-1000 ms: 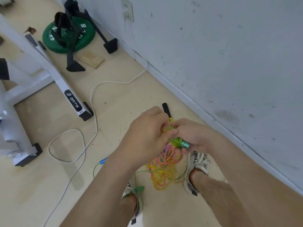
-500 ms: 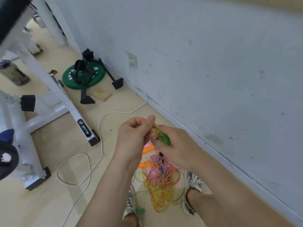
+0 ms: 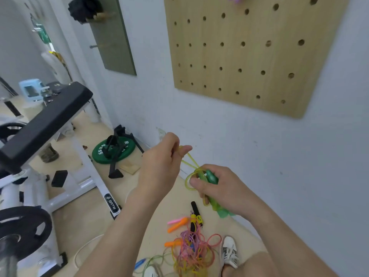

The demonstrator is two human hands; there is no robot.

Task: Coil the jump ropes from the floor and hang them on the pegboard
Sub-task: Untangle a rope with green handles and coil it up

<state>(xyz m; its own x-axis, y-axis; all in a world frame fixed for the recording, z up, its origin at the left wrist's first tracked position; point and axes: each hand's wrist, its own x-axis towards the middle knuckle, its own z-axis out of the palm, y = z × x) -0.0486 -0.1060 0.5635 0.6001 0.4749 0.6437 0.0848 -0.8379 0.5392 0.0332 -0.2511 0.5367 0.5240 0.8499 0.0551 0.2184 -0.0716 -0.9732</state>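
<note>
Your right hand (image 3: 217, 188) grips the green handles (image 3: 209, 176); your left hand (image 3: 161, 166) fingers pinch the yellow rope (image 3: 190, 161) taut, below the pegboard (image 3: 249, 52). Other ropes (image 3: 191, 252) tangled on floor. Bench leg (image 3: 110, 202) reads "BRTW"; plate (image 3: 113, 150) lettering partly hidden.

Pegboard (image 3: 249, 50) on the wall at upper right, above both hands; left hand (image 3: 161, 166) raised left of and slightly above right hand (image 3: 217, 188), a rope strand (image 3: 189, 159) running between them and the rope handles (image 3: 210, 177) in the right hand. Jump-rope tangle (image 3: 191, 254) on the floor below the hands, a shoe (image 3: 229, 251) just right of it. Weight bench (image 3: 46, 118) at left, a weight plate (image 3: 113, 150) on the floor between bench and wall.
</note>
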